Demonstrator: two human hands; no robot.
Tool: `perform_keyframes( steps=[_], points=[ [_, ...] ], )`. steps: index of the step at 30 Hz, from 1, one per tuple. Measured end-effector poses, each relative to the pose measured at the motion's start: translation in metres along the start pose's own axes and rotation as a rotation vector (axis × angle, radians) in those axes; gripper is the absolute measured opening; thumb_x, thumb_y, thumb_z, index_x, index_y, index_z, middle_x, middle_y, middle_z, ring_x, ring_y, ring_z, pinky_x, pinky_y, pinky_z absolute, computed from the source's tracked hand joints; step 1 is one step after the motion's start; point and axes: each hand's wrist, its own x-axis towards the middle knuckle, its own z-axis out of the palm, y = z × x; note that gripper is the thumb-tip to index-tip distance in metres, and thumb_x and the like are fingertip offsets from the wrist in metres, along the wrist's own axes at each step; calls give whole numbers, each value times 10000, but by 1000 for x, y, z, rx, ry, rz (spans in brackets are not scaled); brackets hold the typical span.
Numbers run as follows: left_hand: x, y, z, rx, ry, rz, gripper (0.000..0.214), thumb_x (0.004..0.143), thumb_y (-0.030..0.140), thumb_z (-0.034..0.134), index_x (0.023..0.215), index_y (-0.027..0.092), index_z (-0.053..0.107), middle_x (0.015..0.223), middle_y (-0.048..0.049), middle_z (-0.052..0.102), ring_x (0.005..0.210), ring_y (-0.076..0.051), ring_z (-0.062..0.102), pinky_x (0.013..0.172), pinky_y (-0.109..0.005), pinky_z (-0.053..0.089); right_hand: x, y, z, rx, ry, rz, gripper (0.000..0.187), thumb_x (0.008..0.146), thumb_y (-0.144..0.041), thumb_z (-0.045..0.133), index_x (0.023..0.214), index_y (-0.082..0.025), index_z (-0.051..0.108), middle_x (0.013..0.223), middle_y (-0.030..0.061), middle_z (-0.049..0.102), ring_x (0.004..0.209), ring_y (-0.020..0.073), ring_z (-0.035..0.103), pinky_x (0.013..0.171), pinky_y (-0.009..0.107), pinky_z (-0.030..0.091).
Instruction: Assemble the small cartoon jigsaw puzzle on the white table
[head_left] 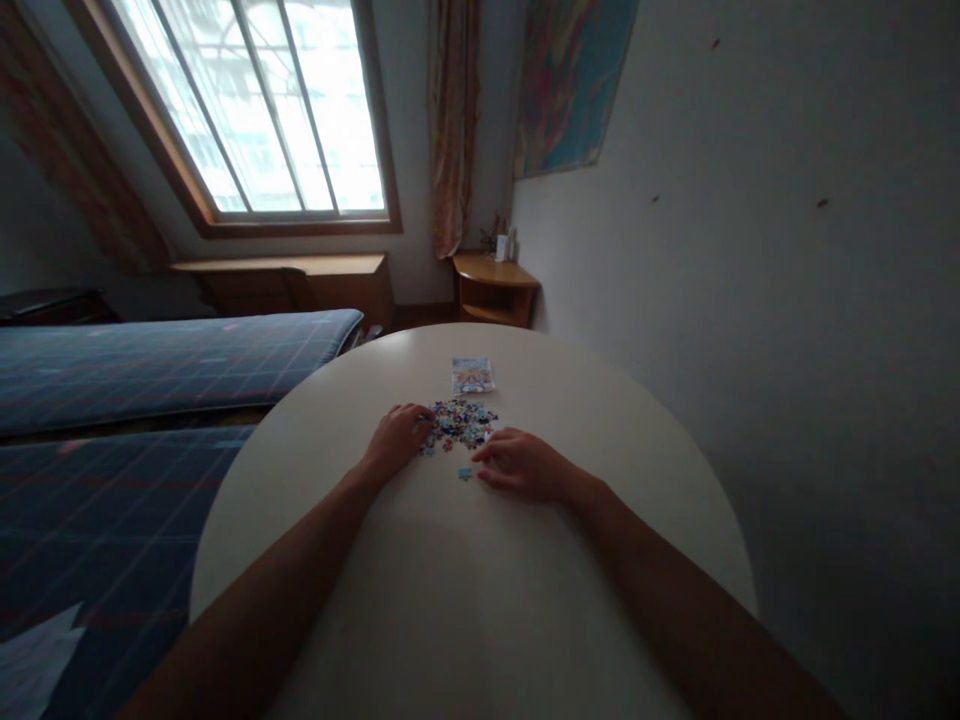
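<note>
A loose pile of small jigsaw puzzle pieces (461, 422), in blue, white and mixed colours, lies on the white round table (480, 600). My left hand (399, 438) rests at the pile's left edge, its fingers stretched over the outermost pieces. To the right of the pile is my right hand (523, 464), thumb and forefinger apart with nothing visible between them. Just left of those fingertips, a small light-blue puzzle section (465, 474) lies by itself, nearer to me than the pile. Behind the pile sits a flat picture sheet or packet (472, 375); its print is too small to read.
A plaid-covered bed (165, 365) stands left of the table, with white papers (41, 655) at lower left. Beyond are a wooden desk (345, 264) under the window and a corner shelf (495, 272). A bare wall (787, 330) runs along the right.
</note>
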Motion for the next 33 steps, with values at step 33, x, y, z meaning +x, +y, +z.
perform_keyframes(
  steps=[33],
  points=[
    [-1, -1, -5, -155, 55, 13, 165, 869, 251, 601, 955, 222, 740, 965, -51, 752, 982, -241, 670, 951, -374, 493, 0, 1, 1, 11, -14, -1, 231, 891, -337, 641, 1040, -189, 738, 968, 89, 708, 906, 194, 636, 851, 313, 482]
  ],
)
